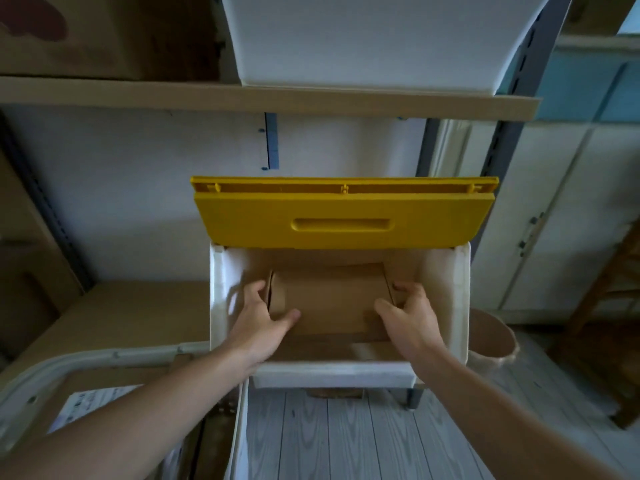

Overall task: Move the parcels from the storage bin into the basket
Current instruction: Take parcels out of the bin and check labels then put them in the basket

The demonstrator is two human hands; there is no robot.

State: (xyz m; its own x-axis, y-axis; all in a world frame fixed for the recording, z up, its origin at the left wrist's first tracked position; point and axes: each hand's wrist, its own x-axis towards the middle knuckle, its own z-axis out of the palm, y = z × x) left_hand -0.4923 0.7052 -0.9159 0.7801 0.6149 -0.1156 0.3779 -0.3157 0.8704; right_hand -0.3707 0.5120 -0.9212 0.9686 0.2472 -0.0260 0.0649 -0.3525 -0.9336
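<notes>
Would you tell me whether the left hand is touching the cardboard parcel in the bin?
Touching: the head view shows the left hand with its thumb on the cardboard parcel's top.

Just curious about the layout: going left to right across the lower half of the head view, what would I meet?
Basket → left hand → parcel → right hand → bin's right wall → brown tub → wooden chair.

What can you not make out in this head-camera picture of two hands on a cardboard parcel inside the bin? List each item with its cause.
- Underside of the cardboard parcel and anything beneath it: hidden by the parcel.
- Fingers of the left hand and right hand: partly behind the parcel's ends.
- Basket contents: cut off by the frame edge, covered by the left forearm.
- Label print: too small, blurred.
</notes>
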